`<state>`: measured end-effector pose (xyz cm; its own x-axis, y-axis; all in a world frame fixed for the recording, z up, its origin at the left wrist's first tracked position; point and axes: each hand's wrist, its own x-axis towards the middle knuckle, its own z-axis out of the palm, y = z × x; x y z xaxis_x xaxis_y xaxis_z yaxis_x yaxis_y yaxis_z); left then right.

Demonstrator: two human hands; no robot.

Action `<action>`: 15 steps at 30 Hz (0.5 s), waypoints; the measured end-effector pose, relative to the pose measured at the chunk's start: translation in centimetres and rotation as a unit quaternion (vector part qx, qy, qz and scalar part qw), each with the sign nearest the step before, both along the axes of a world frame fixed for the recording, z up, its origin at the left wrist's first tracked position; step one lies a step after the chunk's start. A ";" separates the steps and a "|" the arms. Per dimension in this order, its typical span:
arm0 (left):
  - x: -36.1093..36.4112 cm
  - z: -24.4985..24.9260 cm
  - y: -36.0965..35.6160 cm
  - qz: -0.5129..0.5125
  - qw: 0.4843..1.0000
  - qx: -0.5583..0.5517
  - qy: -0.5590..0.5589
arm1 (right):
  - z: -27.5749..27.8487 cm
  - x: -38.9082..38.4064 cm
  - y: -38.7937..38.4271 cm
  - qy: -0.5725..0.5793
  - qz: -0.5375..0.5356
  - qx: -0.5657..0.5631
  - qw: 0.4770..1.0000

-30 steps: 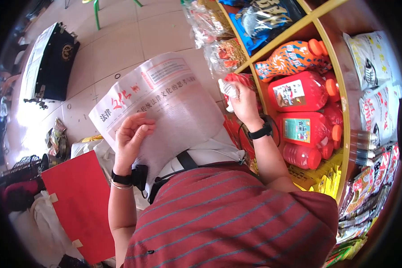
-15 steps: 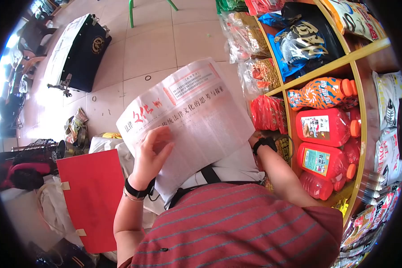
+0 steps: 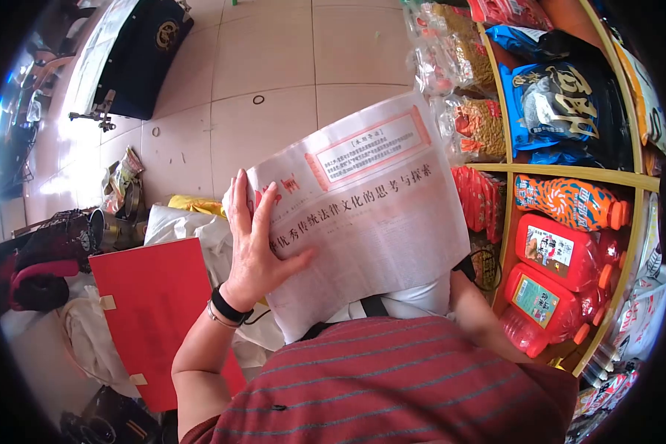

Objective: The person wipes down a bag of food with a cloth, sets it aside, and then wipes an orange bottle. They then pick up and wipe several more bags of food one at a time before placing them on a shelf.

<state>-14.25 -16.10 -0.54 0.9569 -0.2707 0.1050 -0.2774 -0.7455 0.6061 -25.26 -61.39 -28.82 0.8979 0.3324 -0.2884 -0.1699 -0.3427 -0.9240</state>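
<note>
Newspaper [image 3: 370,214] lay tilted, long axis rising rightward. Left hand [image 3: 255,244] rested flat, fingers spread, on its left edge. Right hand was hidden behind it, so I could not tell its grip.

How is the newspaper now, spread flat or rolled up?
Spread flat: the newspaper shows its headline and text, the left hand pressed open on its left edge.

White newspaper [image 3: 362,214] with red masthead, red board [image 3: 159,311], maroon grey-striped shirt [image 3: 392,385], red bottles [image 3: 547,259], perhaps navy case [image 3: 137,59]
</note>
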 end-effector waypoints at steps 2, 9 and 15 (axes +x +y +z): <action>-0.2 0.3 0.1 -0.008 1.000 -0.005 0.007 | -0.4 -0.5 0.3 0.021 -0.005 0.008 1.000; -4.3 0.9 0.2 -0.013 0.999 -0.044 0.016 | -0.8 -1.9 1.6 0.088 -0.018 0.024 0.996; -7.8 1.5 -0.3 -0.028 0.999 -0.026 -0.005 | 0.2 -5.1 2.2 0.108 -0.057 0.040 0.992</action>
<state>-22.04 -16.40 0.93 0.9391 -0.3181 0.1298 -0.3243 -0.6956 0.6411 -30.41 -59.17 -28.64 0.8512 0.2616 -0.4550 -0.4002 -0.2374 -0.8852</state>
